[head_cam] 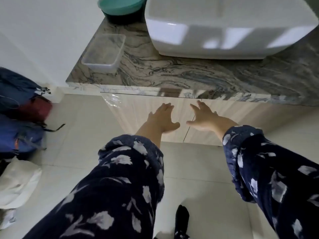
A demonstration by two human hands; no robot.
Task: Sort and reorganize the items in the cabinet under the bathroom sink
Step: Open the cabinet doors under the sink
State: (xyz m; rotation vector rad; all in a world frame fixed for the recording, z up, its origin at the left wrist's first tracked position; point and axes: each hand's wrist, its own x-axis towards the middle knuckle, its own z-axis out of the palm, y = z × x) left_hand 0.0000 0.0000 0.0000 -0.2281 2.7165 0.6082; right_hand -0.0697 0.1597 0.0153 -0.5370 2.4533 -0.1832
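Head view, looking down at vanity. Cabinet doors point(143, 116) under sink closed: pale wood-grain laminate, flat, glossy, with a thin vertical seam between the two panels; contents hidden. Left hand point(161, 119) extended toward left door, fingers straight and spread, thumb out; contact with panel cannot be told. Right hand point(204, 118) extended likewise across the seam, fingers spread and straight, holding nothing. Both sleeves point(131, 178) soft fleece, navy with pale floral print.

Countertop point(172, 73): polished stone, grey swirling veins, square edge. Basin point(227, 26): white glazed ceramic, rectangular with rounded corners, standing on countertop. Clear plastic container point(103, 52), rectangular, near left edge. Teal round bowl point(120, 5) at back left corner. Blue and maroon fabric bags point(19, 114) on pale tiled floor point(198, 169) at left. No legible writing or labels.
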